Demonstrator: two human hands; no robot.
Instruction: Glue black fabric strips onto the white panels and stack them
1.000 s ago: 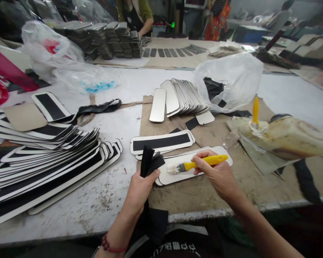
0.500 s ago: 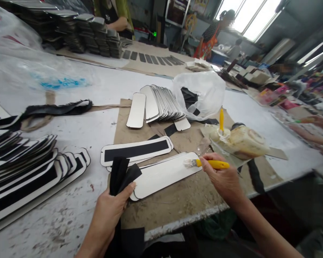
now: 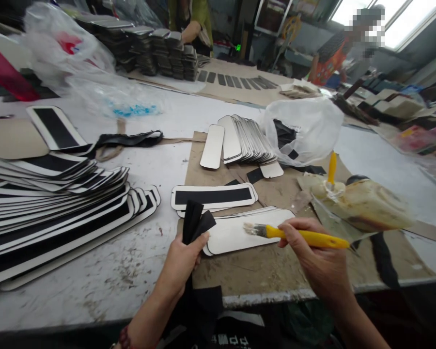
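My right hand [image 3: 318, 257] is closed round the yellow handle of a paintbrush [image 3: 294, 236]. Its whitish bristles rest on, or just over, a long white panel with rounded ends [image 3: 236, 231] that lies on other panels. Black fabric strips [image 3: 193, 220] are gripped in my left hand [image 3: 185, 257], whose thumb is at the panel's left end. Just behind lies a white panel with a black strip along its middle [image 3: 212, 196]. A glue-stained plastic container [image 3: 374, 203] sits to the right, with a second yellow-handled brush [image 3: 332, 168] standing in its opening.
Strip-covered panels [image 3: 76, 218] are piled on the left. Fanned white panels [image 3: 245, 140] lie behind the work, beside a white plastic bag [image 3: 312, 128] holding black material. Brown card [image 3: 247, 281] covers the table's front edge. Across the table stand dark stacks [image 3: 141, 51] and a person's arm [image 3: 192, 31].
The brush has swept left along the white panel from near its right end, its handle now showing longer. My left hand still holds the black strips. The camera view has turned left.
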